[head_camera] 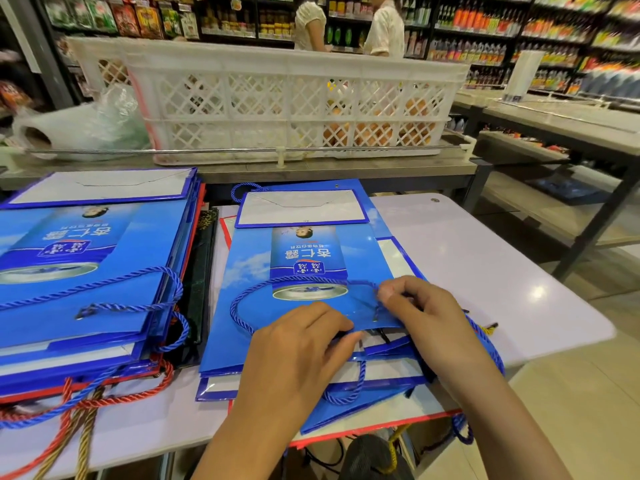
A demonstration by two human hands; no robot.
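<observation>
A flat blue paper gift bag [256,271] with a printed can picture lies on top of a small pile on the pale table [485,271]. Its blue rope handle [242,306] loops across the front. My left hand [298,344] pinches the bag's near top edge between thumb and fingers. My right hand [426,313] pinches the same edge near the handle hole on the right, with its fingers curled. A taller stack of folded blue bags [86,265] sits to the left, red and gold rope handles hanging off the table's front.
A white lattice crate [277,98] holding eggs stands on a steel counter behind the table. A plastic bag roll [69,129] lies left of it. Two people stand at the stocked shelves in the back. Steel display racks [554,133] stand to the right.
</observation>
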